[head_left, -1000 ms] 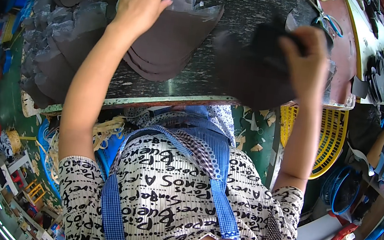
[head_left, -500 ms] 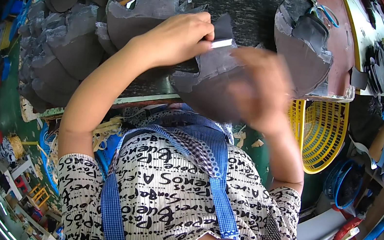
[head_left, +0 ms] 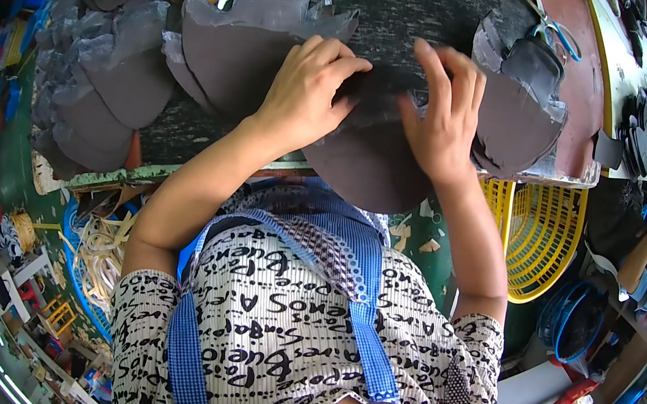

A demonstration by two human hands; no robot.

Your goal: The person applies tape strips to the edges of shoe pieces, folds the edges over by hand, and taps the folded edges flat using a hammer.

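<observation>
Piece (head_left: 370, 167) overhangs bench (head_left: 403, 15) edge, apparently mid-work. Left hand (head_left: 310, 93) curled beside it, grip unclear through blur; right hand (head_left: 445, 120) opposite, fingers apart. Stacks (head_left: 233, 49) either side; finished share unclear.

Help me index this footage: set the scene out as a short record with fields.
Work piece: dark brown, rounded flat piece, reaching past the near edge of the black speckled table
Left hand: at the piece's upper left; grip unclear
Right hand: fingers spread, at the piece's upper right; contact unclear
Table left: overlapping grey-edged dark pieces
Table right: blue-handled metal scissors
Below table, right: yellow openwork basket
</observation>
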